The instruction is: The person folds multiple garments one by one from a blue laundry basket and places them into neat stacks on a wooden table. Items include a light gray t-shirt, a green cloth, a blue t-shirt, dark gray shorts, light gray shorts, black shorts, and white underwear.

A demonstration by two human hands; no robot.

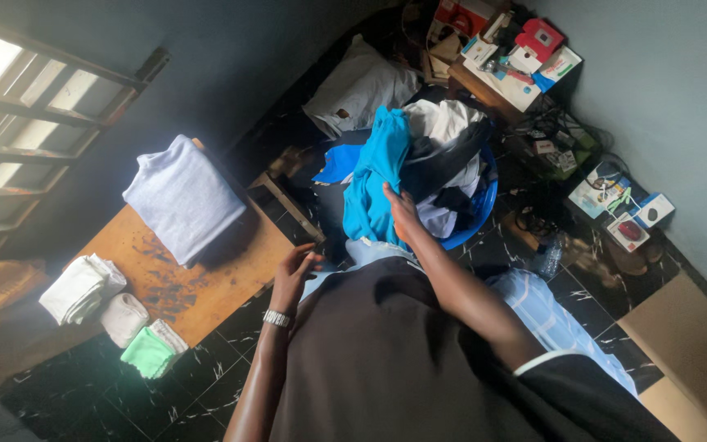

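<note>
right hand (403,211) grasping turquoise garment (374,176) over blue basin (478,214); left hand (294,274) released near wooden table (206,286).

the person wears a dark brown, plain top with short sleeves; the right sleeve ends in a thin pale edge near the upper arm. both forearms are bare. on the left wrist sits a wristwatch (276,318) with a silvery metal link band. the left hand (296,270) and the right hand (403,211) wear no gloves, and no rings can be made out. pale blue checked cloth covers the legs below the top.
</note>
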